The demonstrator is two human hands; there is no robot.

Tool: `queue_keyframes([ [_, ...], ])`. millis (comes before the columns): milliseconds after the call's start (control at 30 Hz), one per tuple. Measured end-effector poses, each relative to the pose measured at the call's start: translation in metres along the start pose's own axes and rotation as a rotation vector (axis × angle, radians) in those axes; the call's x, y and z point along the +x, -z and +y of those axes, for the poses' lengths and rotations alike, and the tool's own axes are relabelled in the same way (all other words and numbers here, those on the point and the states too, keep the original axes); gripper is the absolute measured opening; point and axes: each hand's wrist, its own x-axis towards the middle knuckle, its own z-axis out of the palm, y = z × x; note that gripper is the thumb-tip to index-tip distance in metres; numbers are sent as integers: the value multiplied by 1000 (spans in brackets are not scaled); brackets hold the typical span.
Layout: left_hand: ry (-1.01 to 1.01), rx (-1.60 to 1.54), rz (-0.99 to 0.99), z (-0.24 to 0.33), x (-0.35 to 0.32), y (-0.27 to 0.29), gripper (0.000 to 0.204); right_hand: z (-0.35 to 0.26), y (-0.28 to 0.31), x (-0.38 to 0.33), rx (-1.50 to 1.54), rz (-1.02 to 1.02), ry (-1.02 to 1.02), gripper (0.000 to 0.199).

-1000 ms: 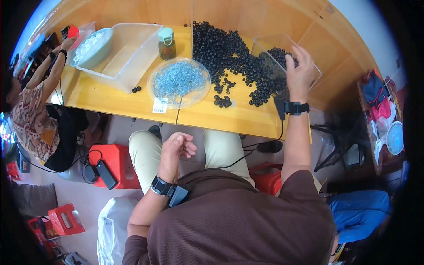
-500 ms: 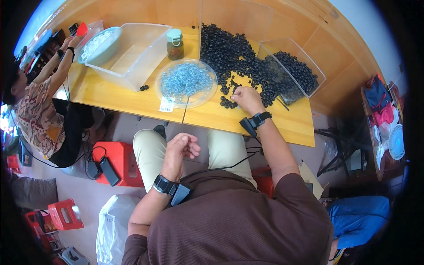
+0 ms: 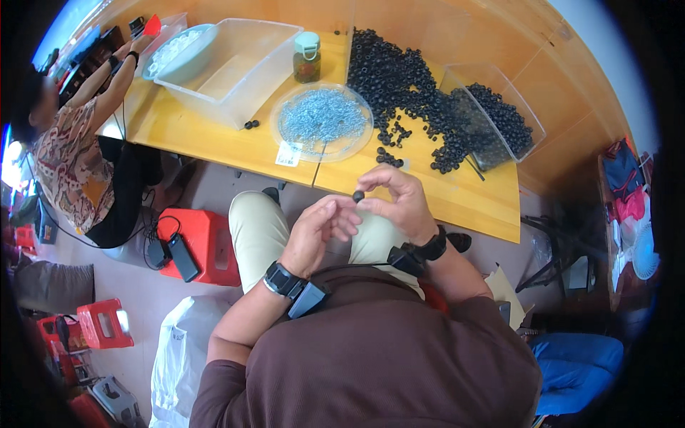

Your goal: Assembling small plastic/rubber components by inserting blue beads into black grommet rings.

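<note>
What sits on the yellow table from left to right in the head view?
Pale bowl of white pieces → clear empty tub → green-lidded jar → clear plate of small blue-grey parts → loose black rings → clear tub of black rings.

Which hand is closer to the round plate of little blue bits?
The right hand. It sits just below the plate, pinching a small black ring. The left hand is lower, farther away.
</note>
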Motion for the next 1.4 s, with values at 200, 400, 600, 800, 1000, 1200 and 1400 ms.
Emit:
queue_keyframes([
  [200, -72, -148, -45, -9, -1, 4, 33, 1, -24, -5, 12, -67, -13, 30],
  [400, -125, -137, 72, -10, -4, 3, 21, -5, -28, 2, -302, -106, 209, 34],
  [600, -83, -147, 16, -16, -4, 5, 23, 1, -28, -2, -322, -100, 213, 28],
  [800, -29, -240, -90, -19, 1, 7, 29, 8, -26, -11, -54, -60, -7, 27],
  [1000, -75, -249, -2, -25, 1, 3, 25, 7, -25, -14, -223, -71, 134, 26],
  [1200, -46, -238, 2, -29, 2, 5, 24, 6, -25, -14, -327, -79, 155, 23],
  [1400, 8, -299, -49, -32, 4, 7, 29, 11, -22, -16, -219, -91, 85, 20],
])
